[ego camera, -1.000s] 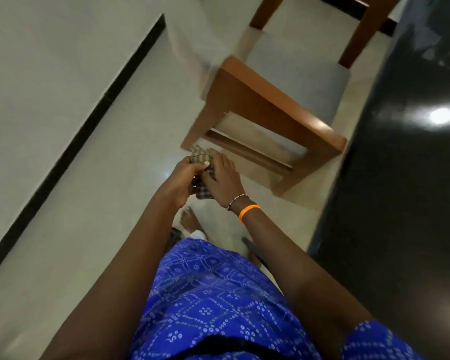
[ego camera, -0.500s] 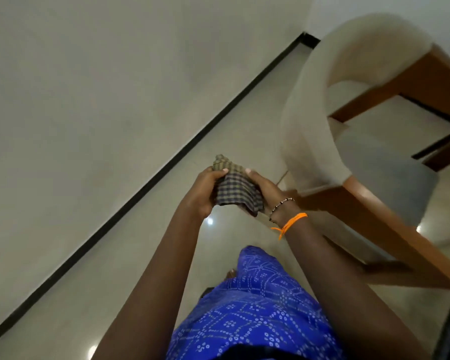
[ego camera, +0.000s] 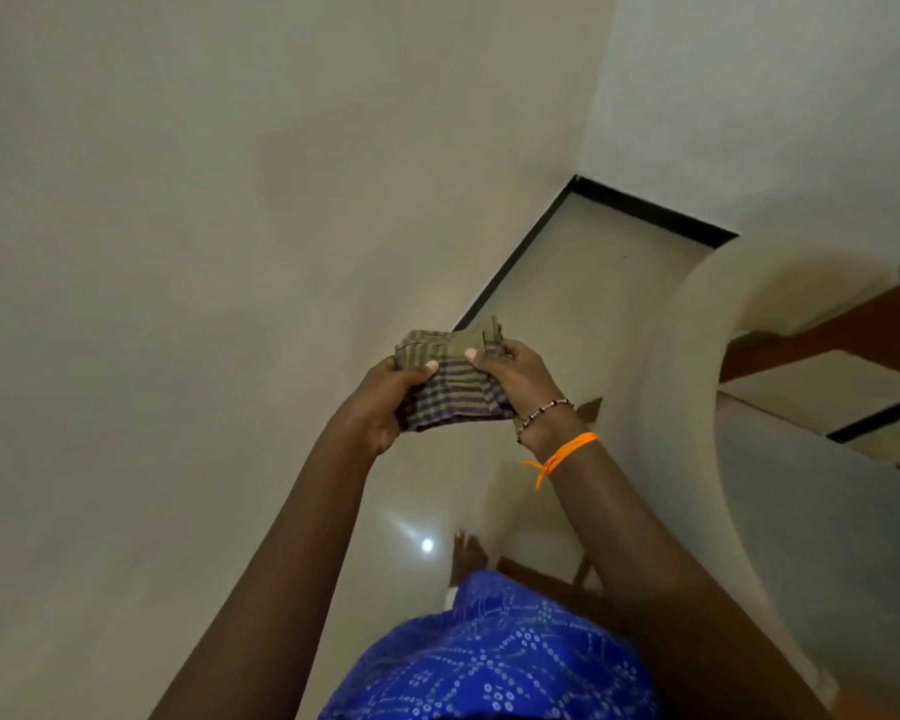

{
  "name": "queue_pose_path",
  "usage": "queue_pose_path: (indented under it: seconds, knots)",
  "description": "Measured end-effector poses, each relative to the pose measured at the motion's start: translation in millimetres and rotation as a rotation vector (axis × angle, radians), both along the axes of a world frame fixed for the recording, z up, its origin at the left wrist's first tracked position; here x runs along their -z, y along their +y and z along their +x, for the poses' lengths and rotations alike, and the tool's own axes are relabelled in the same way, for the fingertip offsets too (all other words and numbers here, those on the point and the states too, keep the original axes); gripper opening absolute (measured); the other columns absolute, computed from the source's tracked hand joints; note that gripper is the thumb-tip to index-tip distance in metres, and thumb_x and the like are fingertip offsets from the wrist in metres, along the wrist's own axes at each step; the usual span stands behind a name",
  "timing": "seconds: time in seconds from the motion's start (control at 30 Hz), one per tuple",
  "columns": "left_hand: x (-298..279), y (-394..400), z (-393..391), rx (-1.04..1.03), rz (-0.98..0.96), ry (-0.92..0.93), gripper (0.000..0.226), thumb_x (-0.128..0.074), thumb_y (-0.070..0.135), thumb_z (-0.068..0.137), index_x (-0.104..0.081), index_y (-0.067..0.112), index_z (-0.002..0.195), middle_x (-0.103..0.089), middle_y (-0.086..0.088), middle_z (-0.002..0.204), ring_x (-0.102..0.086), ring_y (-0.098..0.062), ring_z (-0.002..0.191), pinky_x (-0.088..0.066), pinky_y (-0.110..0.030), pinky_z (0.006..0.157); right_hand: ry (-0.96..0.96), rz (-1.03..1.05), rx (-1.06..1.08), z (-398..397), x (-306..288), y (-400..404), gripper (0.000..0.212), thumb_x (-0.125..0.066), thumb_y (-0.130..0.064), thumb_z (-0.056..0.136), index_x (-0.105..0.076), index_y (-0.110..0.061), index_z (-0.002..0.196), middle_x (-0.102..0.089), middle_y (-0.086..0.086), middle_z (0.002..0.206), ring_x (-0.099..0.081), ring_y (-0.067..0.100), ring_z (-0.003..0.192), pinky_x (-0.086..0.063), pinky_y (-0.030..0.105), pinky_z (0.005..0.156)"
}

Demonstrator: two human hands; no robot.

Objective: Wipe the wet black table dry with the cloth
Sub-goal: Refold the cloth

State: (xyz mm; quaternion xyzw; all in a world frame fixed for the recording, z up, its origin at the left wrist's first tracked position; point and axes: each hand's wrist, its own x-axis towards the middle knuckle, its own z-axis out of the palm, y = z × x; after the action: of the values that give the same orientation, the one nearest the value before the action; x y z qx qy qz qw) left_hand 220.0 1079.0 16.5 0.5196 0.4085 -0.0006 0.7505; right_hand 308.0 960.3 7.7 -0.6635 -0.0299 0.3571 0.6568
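Note:
A folded checked cloth (ego camera: pixel 450 379), olive and purple, is held up in front of me between both hands. My left hand (ego camera: pixel 385 402) grips its left side, thumb on top. My right hand (ego camera: pixel 515 379) grips its right side, with a bead bracelet and an orange thread on that wrist. The black table is out of view.
A chair (ego camera: pixel 697 407) with a pale curved back, grey seat and brown wooden frame stands at the right. A pale wall (ego camera: pixel 230 252) fills the left, meeting the glossy tiled floor (ego camera: pixel 567 304) along a black skirting strip. My bare foot (ego camera: pixel 466 556) shows below.
The view has swung left and up, away from the black table toward the wall and corner. Both hands have stayed on the cloth and risen in the frame.

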Motion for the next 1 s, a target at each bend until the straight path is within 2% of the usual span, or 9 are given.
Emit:
queue_pose_path:
  seconds: [0.07,0.13,0.27,0.4,0.57,0.67,0.8,0.87,1.0]
  knots:
    - [-7,20,39,0.038,0.015,-0.023,0.026,-0.056,0.012,0.09,-0.057,0.007,0.116,-0.067,-0.009,0.096,-0.064,-0.022,0.081,-0.053,-0.033,0.071,-0.033,-0.028,0.087,32,-8,15,0.03,-0.063,-0.011,0.087,-0.061,0.009,0.108,-0.065,0.024,0.111,-0.064,0.036,0.097,-0.053,0.046,0.088]
    - [-14,35,79,0.092,0.013,-0.039,0.026,-0.055,0.015,0.091,-0.058,0.007,0.116,-0.068,-0.009,0.098,-0.065,-0.022,0.083,-0.053,-0.032,0.069,-0.04,-0.044,0.167,67,-15,26,0.027,-0.065,-0.016,0.087,-0.062,0.006,0.102,-0.067,0.023,0.106,-0.064,0.035,0.098,-0.054,0.044,0.087]
    - [-14,58,163,0.209,-0.02,-0.06,0.026,-0.053,0.013,0.092,-0.057,0.005,0.117,-0.068,-0.008,0.097,-0.064,-0.021,0.085,-0.052,-0.032,0.071,-0.024,-0.024,0.284,137,-17,38,0.012,-0.065,-0.017,0.087,-0.058,-0.009,0.083,-0.065,0.007,0.082,-0.066,0.016,0.069,-0.054,0.023,0.059]
    - [-8,76,260,0.341,-0.082,-0.065,0.026,-0.052,0.016,0.093,-0.057,0.007,0.117,-0.068,-0.008,0.096,-0.065,-0.02,0.084,-0.053,-0.03,0.069,-0.015,-0.026,0.447,212,-14,55,0.034,-0.069,-0.011,0.083,-0.054,0.008,0.107,-0.065,0.021,0.107,-0.065,0.033,0.093,-0.057,0.038,0.076]
    - [-9,102,378,0.562,-0.121,-0.05,0.032,-0.056,0.02,0.092,-0.056,0.006,0.121,-0.068,-0.012,0.104,-0.066,-0.022,0.087,-0.055,-0.031,0.075,0.048,-0.048,0.674,299,-22,71,0.041,-0.059,0.005,0.085,-0.04,0.007,0.122,-0.055,0.02,0.116,-0.058,0.028,0.087,-0.054,0.026,0.059]
    - [-13,102,448,0.734,-0.142,-0.032,0.037,-0.056,0.024,0.091,-0.055,0.005,0.123,-0.065,-0.015,0.114,-0.064,-0.024,0.095,-0.054,-0.033,0.078,0.039,-0.025,0.789,345,-28,65,0.04,-0.056,0.006,0.086,-0.04,0.004,0.123,-0.055,0.019,0.114,-0.06,0.023,0.082,-0.055,0.026,0.06]
    - [-10,70,521,0.894,-0.138,-0.005,0.038,-0.057,0.024,0.091,-0.056,0.001,0.121,-0.065,-0.016,0.115,-0.064,-0.024,0.093,-0.054,-0.031,0.075,-0.022,0.004,0.956,395,-24,37,0.039,-0.056,0.007,0.086,-0.041,0.004,0.123,-0.057,0.017,0.113,-0.061,0.02,0.084,-0.056,0.021,0.059]
    - [-8,50,557,0.96,-0.106,-0.013,0.036,-0.057,0.022,0.09,-0.057,0.001,0.12,-0.066,-0.016,0.113,-0.065,-0.024,0.094,-0.053,-0.031,0.076,-0.034,-0.009,1.034,424,-16,21,0.04,-0.057,0.006,0.086,-0.042,0.004,0.123,-0.057,0.018,0.116,-0.061,0.026,0.091,-0.056,0.023,0.063]
    - [-5,-2,642,1.047,0.057,-0.049,0.036,-0.061,0.014,0.087,-0.055,0.006,0.122,-0.065,-0.013,0.113,-0.063,-0.027,0.1,-0.053,-0.036,0.086,0.077,-0.001,1.178,498,5,-20,0.035,-0.056,0.001,0.088,-0.044,0.003,0.121,-0.055,0.014,0.11,-0.057,0.024,0.088,-0.053,0.021,0.054]
